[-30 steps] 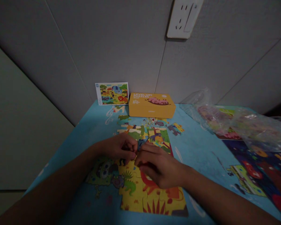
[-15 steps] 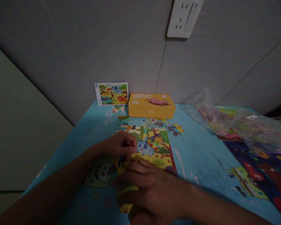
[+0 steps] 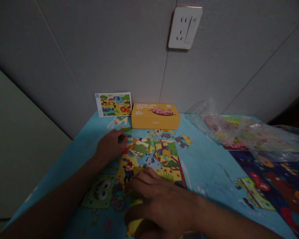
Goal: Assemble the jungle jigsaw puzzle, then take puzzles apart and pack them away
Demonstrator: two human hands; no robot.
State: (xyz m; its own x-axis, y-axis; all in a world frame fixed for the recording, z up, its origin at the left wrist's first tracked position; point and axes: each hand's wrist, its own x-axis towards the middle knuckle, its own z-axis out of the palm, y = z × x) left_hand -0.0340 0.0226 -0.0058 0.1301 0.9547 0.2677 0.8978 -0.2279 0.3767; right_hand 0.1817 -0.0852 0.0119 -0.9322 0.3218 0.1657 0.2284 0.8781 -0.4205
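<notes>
A partly joined jigsaw puzzle (image 3: 151, 162) with animals and trees lies on the blue table cover (image 3: 204, 166). My left hand (image 3: 111, 146) is at its upper left corner, fingers curled together against the edge pieces. Whatever may be between those fingertips is hidden. My right hand (image 3: 159, 200) lies spread over the lower part of the puzzle, fingers apart, covering several yellow pieces. Loose puzzle pieces (image 3: 183, 141) lie just past the puzzle's top right corner, and another loose piece (image 3: 167, 133) sits closer to the box.
A yellow puzzle box (image 3: 155, 121) stands by the wall, beside a picture card (image 3: 114, 104) leaning there. To the right lie clear plastic bags (image 3: 261, 136) with colourful contents and a dark blue picture sheet (image 3: 271, 186). A socket (image 3: 185, 28) is on the wall.
My left hand has moved left and away from me, from the puzzle's middle to its upper left corner, uncovering a figure in dark clothes. My right hand stays over the lower part.
</notes>
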